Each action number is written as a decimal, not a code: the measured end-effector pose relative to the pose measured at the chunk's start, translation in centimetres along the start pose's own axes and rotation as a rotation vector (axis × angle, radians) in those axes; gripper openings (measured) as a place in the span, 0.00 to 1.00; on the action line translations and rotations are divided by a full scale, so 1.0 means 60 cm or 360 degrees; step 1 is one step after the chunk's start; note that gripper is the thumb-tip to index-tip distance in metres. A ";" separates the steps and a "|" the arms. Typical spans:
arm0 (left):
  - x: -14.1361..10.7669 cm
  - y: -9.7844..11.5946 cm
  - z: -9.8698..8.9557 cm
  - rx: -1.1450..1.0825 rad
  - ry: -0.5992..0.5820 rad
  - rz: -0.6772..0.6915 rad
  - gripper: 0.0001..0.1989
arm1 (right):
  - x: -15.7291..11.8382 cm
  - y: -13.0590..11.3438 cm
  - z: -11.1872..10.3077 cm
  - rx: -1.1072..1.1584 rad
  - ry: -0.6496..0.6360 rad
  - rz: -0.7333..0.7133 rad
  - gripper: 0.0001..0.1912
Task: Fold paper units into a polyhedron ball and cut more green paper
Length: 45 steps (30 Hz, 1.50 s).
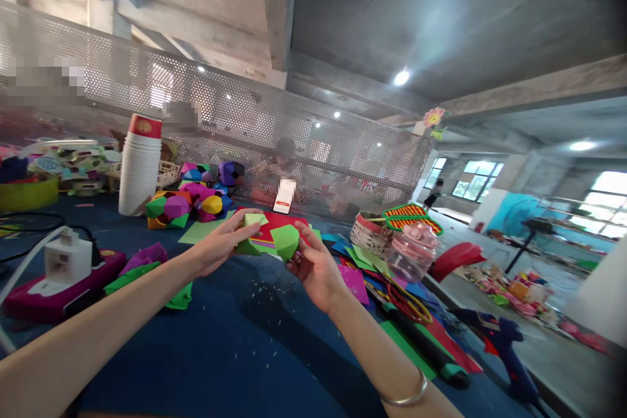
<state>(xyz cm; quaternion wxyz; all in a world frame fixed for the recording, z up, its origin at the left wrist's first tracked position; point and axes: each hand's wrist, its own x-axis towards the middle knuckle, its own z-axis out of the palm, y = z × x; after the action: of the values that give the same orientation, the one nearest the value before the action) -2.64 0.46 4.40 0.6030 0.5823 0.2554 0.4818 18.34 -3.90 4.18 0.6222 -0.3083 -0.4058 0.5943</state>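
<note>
The right wrist wears a plain, silvery bangle [406, 392]; both forearms are sleeveless.

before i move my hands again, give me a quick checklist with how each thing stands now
1. Left hand has a grip on the light green paper: ok.
2. Right hand has a grip on the green folded piece: ok.
3. Blue tabletop free of scraps below the hands: not ok, small pale bits are scattered there.
4. Cup stack standing upright: ok.
5. Phone screen lit: ok.
6. Glue gun, at the right side, cool: cannot tell.
</note>
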 end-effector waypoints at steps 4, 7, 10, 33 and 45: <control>0.000 -0.007 0.006 -0.0034 0.0001 -0.0014 0.22 | 0.001 0.001 -0.001 -0.0021 -0.0003 0.0028 0.26; -0.001 -0.011 0.010 -0.0007 -0.0010 -0.0026 0.21 | 0.003 0.001 -0.002 -0.0037 -0.0074 0.0040 0.20; -0.002 -0.011 0.012 0.0046 -0.0013 -0.0001 0.25 | 0.001 0.004 -0.002 -0.0118 -0.0101 -0.0021 0.24; -0.005 -0.036 0.014 0.0336 -0.0076 0.0200 0.26 | -0.006 0.026 -0.002 -0.0706 -0.0208 -0.0459 0.28; -0.010 -0.034 0.021 0.0274 -0.0098 0.0094 0.28 | -0.001 0.035 -0.009 -0.0807 -0.0241 -0.0504 0.28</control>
<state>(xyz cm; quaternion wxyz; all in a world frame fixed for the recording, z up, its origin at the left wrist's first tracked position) -1.24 -0.36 2.57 0.5439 0.6537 0.2599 0.4574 17.80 -3.71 2.12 0.5782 -0.3415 -0.6294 0.3910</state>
